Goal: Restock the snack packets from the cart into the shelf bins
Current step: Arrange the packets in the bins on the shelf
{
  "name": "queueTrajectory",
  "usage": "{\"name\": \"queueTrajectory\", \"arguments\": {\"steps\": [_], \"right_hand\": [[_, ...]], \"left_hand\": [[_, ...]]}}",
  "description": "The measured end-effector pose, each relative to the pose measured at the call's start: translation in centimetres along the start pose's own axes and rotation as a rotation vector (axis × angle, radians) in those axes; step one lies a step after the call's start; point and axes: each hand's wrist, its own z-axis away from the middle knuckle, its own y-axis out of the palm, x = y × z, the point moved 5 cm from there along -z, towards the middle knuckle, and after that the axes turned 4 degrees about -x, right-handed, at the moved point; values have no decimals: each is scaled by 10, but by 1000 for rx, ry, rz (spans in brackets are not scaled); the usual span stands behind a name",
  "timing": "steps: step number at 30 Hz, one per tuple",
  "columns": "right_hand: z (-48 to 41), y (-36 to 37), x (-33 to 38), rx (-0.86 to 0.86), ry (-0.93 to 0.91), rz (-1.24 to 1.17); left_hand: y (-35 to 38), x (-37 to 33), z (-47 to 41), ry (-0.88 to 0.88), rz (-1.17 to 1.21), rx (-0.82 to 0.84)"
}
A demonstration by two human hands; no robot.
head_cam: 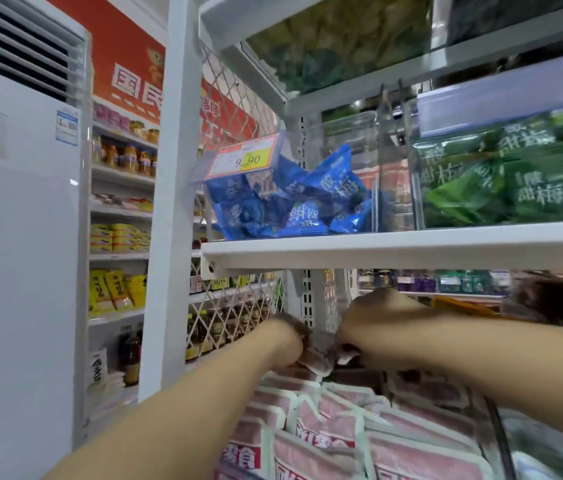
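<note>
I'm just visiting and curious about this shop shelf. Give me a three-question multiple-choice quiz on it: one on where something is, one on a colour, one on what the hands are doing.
1. Where do the blue packets sit?
A. on the white shelf, above the left hand and right hand
B. on the floor
C. in a cart

2. What colour are the packets just right of the blue ones?
A. yellow
B. green
C. white

3. What are the two hands doing?
A. hanging idle
B. pointing at the price tag
C. gripping a pink packet between them

Answers:
1 A: the blue packets lie on the white shelf, which runs over both hands.
2 B: green packets fill the space beside them.
3 C: both hands appear to close on one pink packet below the shelf.
</note>
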Motion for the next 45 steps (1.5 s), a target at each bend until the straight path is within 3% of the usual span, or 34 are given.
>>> {"name": "queueTrajectory", "arguments": {"steps": [1,2,4,6,12,15,18,21,24,26,29,32,36,45], "right_hand": [[1,3,1,67,-3,19],[1,5,3,92,6,2],[0,16,6,133,18,-1],[-6,25,4,122,73,-106],[-19,29,-8,81,201,-338],[-21,34,-7,88,204,-361],[-15,36,-15,110,191,-405],[-5,39,-19,188,188,-473],[-4,40,-15,118,167,-449],[-7,46,-9,83,148,-459],[-10,53,-9,103,128,-442],[-4,54,-15,144,108,-479],[5,47,-22,120,140,-621],[46,-32,17,-162,29,-632]], "left_hand": [[-4,-2,1,52,-147,-28],[-3,1,1,-1,-85,-33],[-1,-1,9,107,-251,1],[1,-5,11,176,-383,30],[8,-8,4,150,-718,-4],[12,-5,0,145,-794,-8],[11,-8,1,279,-848,-81],[14,-8,-5,409,-804,-97],[17,-8,-11,461,-766,-49],[20,-9,-12,499,-861,-58],[20,-1,-19,358,-705,-45],[18,0,-16,336,-784,-51],[10,-12,-1,323,-676,17],[-41,-26,120,387,-364,-252]]}}
